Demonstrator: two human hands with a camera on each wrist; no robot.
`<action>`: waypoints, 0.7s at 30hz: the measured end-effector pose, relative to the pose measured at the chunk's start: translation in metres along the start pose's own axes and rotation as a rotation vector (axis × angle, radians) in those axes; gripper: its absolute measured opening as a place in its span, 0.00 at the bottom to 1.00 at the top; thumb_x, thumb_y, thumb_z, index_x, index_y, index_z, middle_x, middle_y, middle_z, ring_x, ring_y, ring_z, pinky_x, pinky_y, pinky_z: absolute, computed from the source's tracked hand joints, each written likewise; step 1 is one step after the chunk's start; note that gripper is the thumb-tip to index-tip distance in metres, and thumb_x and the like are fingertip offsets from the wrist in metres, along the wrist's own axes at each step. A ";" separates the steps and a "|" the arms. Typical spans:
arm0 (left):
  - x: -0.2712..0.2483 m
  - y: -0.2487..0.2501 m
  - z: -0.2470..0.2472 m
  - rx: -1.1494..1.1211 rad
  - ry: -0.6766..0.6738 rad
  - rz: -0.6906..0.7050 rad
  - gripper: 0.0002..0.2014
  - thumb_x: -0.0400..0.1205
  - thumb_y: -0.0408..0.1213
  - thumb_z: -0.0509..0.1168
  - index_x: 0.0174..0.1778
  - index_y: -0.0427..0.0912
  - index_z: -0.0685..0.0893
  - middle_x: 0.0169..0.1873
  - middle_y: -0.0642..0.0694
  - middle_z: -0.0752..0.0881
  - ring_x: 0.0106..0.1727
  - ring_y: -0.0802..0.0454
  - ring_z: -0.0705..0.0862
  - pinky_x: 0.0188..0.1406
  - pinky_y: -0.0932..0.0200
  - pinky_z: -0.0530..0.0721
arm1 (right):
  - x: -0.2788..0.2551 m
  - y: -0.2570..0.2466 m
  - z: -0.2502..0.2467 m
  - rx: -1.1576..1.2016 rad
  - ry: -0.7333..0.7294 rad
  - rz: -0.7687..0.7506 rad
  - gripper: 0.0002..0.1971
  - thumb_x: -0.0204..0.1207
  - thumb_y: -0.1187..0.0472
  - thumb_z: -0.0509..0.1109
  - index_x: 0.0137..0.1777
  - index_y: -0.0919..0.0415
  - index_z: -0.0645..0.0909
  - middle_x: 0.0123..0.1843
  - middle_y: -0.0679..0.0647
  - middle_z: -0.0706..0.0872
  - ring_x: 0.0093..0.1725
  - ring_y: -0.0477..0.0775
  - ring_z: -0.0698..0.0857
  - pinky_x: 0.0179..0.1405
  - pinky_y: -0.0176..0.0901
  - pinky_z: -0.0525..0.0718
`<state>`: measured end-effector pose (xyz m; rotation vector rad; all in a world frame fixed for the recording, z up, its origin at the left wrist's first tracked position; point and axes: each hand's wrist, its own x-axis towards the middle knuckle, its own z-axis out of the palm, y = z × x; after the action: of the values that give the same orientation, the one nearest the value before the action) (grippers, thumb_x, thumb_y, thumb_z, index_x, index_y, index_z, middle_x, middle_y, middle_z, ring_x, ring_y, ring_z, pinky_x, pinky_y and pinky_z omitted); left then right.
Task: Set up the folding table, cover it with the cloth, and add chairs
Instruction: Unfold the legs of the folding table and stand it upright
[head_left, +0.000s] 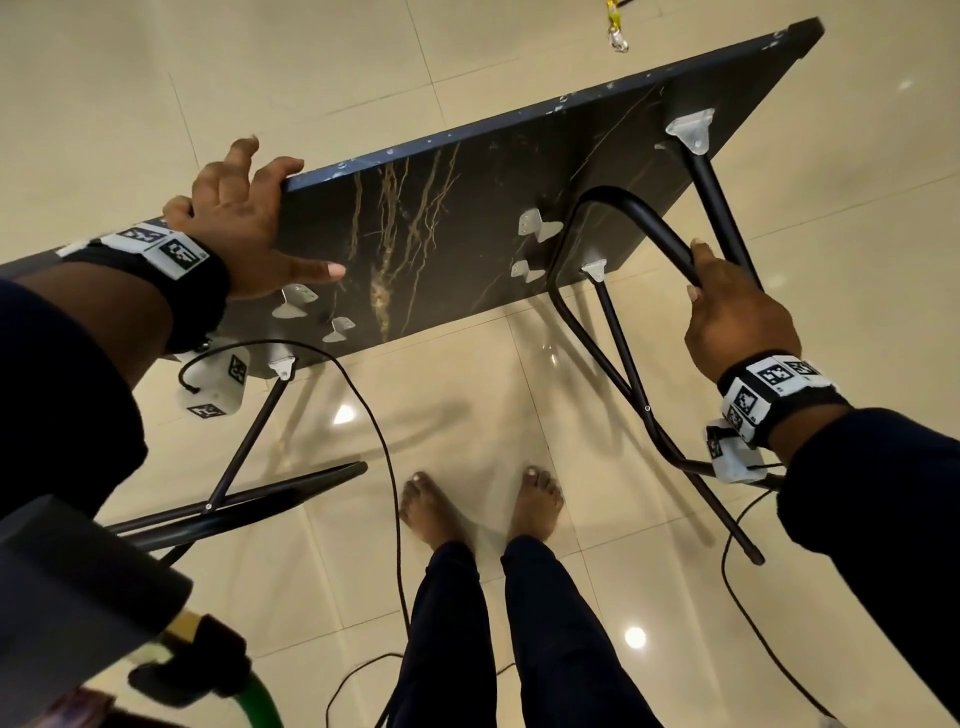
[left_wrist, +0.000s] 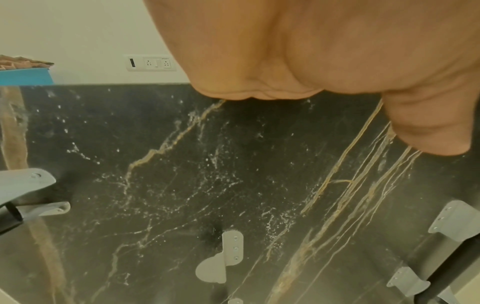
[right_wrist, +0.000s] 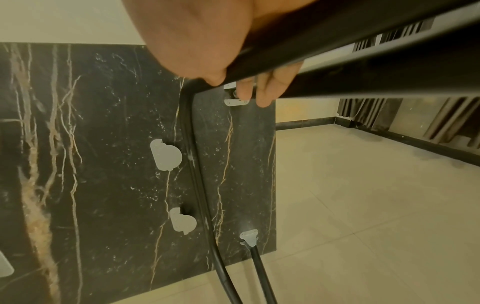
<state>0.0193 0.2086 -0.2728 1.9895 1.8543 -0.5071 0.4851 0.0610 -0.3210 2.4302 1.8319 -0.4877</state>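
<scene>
The folding table (head_left: 467, 218), black with gold marble veins, is tipped up off the floor with its underside (left_wrist: 182, 185) facing me. My left hand (head_left: 260, 218) grips its upper long edge, fingers over the rim and thumb flat on the underside. My right hand (head_left: 722, 301) curls round the curved black tube of the right leg frame (head_left: 639, 213), which is swung out from the top; the right wrist view shows the fingers (right_wrist: 265, 90) wrapped round that tube (right_wrist: 337, 41). The left leg frame (head_left: 260, 499) also stands out from the underside. No cloth or chairs are visible.
Glossy beige floor tiles lie all around, with my bare feet (head_left: 483, 499) just below the table. A black cable (head_left: 384, 441) loops across the floor. A dark grey object (head_left: 78, 587) and a green tube (head_left: 262, 696) sit at lower left. A small yellow item (head_left: 615, 26) lies beyond the table.
</scene>
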 end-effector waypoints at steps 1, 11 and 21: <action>0.000 0.000 0.001 -0.005 0.007 0.003 0.57 0.64 0.72 0.75 0.83 0.66 0.48 0.87 0.52 0.43 0.88 0.36 0.47 0.79 0.23 0.56 | 0.002 -0.001 0.001 0.023 0.003 0.003 0.27 0.89 0.58 0.57 0.87 0.50 0.60 0.78 0.58 0.76 0.62 0.73 0.82 0.57 0.61 0.82; 0.000 -0.003 0.003 -0.020 0.042 0.027 0.57 0.61 0.69 0.79 0.82 0.64 0.54 0.87 0.50 0.47 0.86 0.35 0.50 0.77 0.21 0.57 | 0.002 -0.032 0.001 0.070 -0.014 0.027 0.26 0.88 0.62 0.57 0.85 0.53 0.64 0.70 0.61 0.82 0.63 0.71 0.83 0.60 0.59 0.82; -0.003 -0.005 0.006 -0.056 0.048 0.057 0.57 0.60 0.70 0.78 0.81 0.64 0.55 0.87 0.50 0.46 0.87 0.35 0.48 0.77 0.22 0.55 | 0.000 -0.037 0.000 0.141 -0.002 0.021 0.25 0.86 0.63 0.59 0.83 0.55 0.68 0.66 0.63 0.84 0.63 0.71 0.83 0.60 0.56 0.81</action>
<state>0.0140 0.2035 -0.2763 2.0279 1.8135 -0.3896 0.4498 0.0715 -0.3153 2.5338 1.8276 -0.6383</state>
